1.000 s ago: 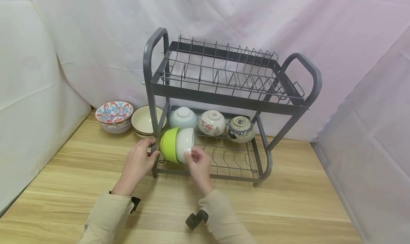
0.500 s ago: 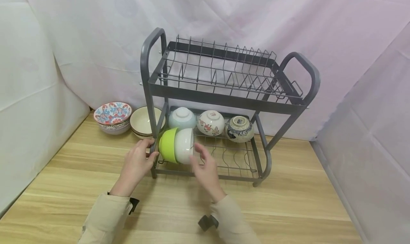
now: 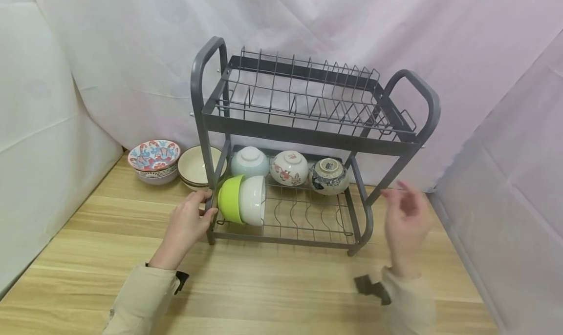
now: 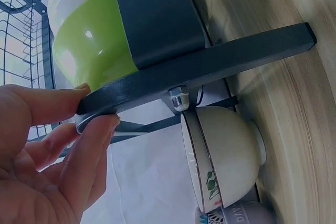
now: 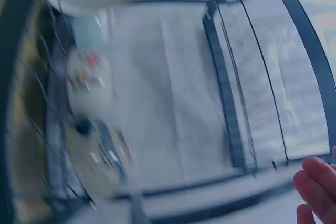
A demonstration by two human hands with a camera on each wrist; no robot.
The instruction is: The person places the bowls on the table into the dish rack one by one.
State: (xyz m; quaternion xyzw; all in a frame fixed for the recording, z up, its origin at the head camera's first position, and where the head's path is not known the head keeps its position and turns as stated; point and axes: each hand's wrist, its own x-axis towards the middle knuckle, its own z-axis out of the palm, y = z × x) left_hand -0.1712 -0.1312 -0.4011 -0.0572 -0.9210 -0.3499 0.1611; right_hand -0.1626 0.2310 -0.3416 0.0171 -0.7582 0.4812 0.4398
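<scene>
A dark grey two-tier dish rack stands on the table. My left hand pinches its left front post between thumb and fingers, plain in the left wrist view. Just inside that post, a green bowl and a white bowl lie nested on their sides on the lower tier. Behind them, upside down in a row, are a pale blue bowl, a flowered bowl and a blue-patterned bowl. Off the rack's right side, my blurred right hand hangs loosely curled, holding nothing.
Left of the rack, a stack of cream bowls and a stack of patterned bowls rest on the wooden table. White cloth hangs behind, with pale walls on both sides.
My right hand has let go of the white bowl and swung right, past the rack's right end. The bowls stay put, and my left hand keeps its grip on the post.
</scene>
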